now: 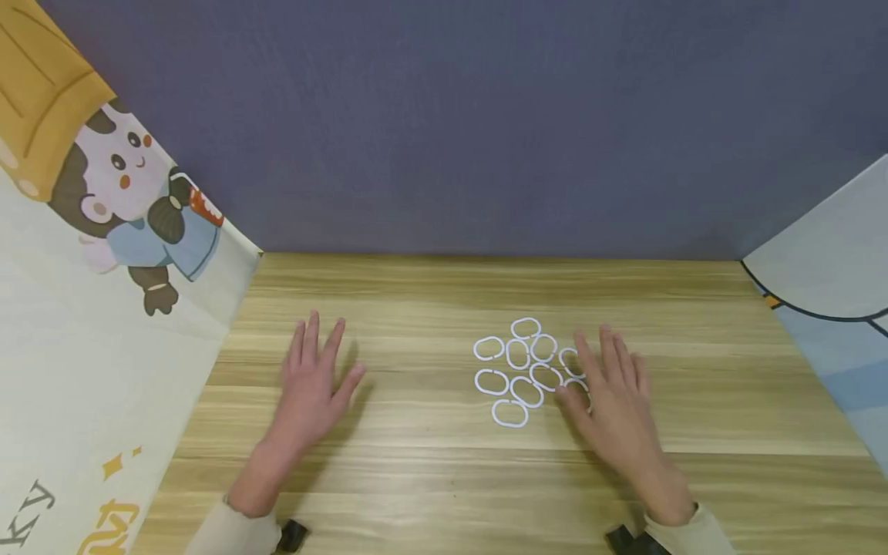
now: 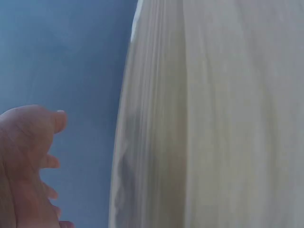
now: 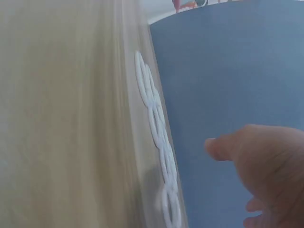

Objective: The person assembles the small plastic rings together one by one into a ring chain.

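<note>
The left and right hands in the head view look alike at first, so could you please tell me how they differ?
The left hand is apart from the white rings, while the right hand partly hides some of them. In the picture, the left hand angles up and rightward, the right hand up and leftward. Both have fingers extended and hold nothing.

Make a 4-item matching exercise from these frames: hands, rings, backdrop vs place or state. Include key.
Column 1
1. Left hand
2. Right hand
3. White rings
4. Backdrop

Column 2
A. Dark blue-grey, upright beyond the far edge of the wood-grain table
B. Hides part of some rings in the head view
C. Lying in a cluster on the table
D. Left of the cluster, touching no ring

Pairs: 1-D, 2-B, 3-C, 4-A
</note>
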The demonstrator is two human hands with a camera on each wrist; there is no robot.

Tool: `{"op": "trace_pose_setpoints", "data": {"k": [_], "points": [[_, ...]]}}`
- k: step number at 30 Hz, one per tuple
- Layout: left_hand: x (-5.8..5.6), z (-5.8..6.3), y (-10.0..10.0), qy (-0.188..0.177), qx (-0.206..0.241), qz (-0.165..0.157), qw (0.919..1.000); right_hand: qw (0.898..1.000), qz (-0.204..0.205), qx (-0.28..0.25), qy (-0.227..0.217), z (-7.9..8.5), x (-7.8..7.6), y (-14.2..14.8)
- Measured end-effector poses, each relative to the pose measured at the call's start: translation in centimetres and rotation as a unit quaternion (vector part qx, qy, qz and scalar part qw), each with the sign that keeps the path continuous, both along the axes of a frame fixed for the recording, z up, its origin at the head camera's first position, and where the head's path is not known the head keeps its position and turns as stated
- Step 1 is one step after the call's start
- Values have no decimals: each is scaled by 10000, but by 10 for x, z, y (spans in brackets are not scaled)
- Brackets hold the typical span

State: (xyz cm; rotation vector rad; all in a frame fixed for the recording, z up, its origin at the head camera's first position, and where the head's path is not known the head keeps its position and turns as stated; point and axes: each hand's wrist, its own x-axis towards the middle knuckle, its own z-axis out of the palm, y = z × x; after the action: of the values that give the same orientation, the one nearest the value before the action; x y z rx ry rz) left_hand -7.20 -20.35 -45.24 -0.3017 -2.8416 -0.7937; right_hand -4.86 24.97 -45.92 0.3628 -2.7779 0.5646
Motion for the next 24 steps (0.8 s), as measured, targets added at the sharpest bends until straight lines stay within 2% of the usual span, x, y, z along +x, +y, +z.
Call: {"op": "trace_pose_setpoints", "data": {"k": [8,12,15,19,24], "points": [[-1,-7,22,125,821,-3,9965,9939,157,-596,919,-7,1,-15],[0,-13,38,-103,1182,39,9929,9877,298,-860,1272,-12,3,-22],[1,-17,51,-302,1403,67,9896,9837,431,-870,1511,-15,6,-27],[1,-20,67,-496,1579,139,9861,9806,632,-869,1639,-19,10,-32],[2,-24,81,-714,1731,164,9822,9786,828,-1196,1453,-23,14,-38]]}}
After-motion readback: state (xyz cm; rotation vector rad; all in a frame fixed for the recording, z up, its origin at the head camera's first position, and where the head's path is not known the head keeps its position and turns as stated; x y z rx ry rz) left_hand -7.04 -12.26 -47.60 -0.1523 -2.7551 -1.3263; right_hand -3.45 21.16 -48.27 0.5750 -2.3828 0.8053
